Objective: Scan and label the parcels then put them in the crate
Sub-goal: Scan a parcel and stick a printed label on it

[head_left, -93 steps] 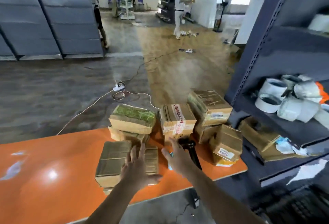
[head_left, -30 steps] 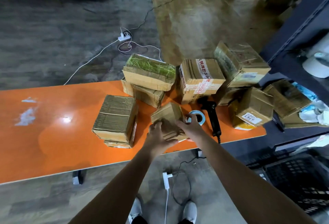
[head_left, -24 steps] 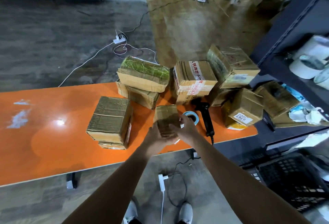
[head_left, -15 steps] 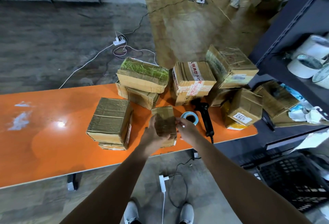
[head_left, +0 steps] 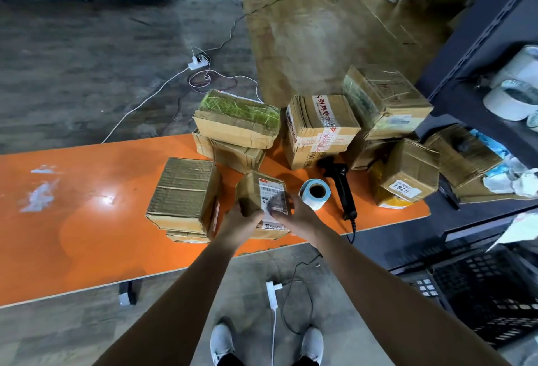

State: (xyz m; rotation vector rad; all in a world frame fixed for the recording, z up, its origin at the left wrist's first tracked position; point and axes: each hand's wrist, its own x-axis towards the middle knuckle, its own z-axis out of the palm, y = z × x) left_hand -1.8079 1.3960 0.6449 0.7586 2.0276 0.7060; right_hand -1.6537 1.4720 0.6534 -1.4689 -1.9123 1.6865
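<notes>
At the near edge of the table (head_left: 87, 220) — a parcel (head_left: 262, 188) is being readied for scanning.
Left hand (head_left: 241, 221) and right hand (head_left: 298, 215) are clamping it, fingers curled — the scanner (head_left: 340, 185) likely needs grabbing next.

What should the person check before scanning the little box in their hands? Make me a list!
1. Is the box held firmly? ok: left hand and right hand both grip it.
2. Is its label facing up? ok.
3. Is the scanner reachable? ok: it lies free on the table.
4. Is a hand free to grab it? not ok: both are busy.
5. Is the roll ready? ok: it sits beside the scanner.
6. Has the crate got room? cannot tell: only part shows.
</notes>
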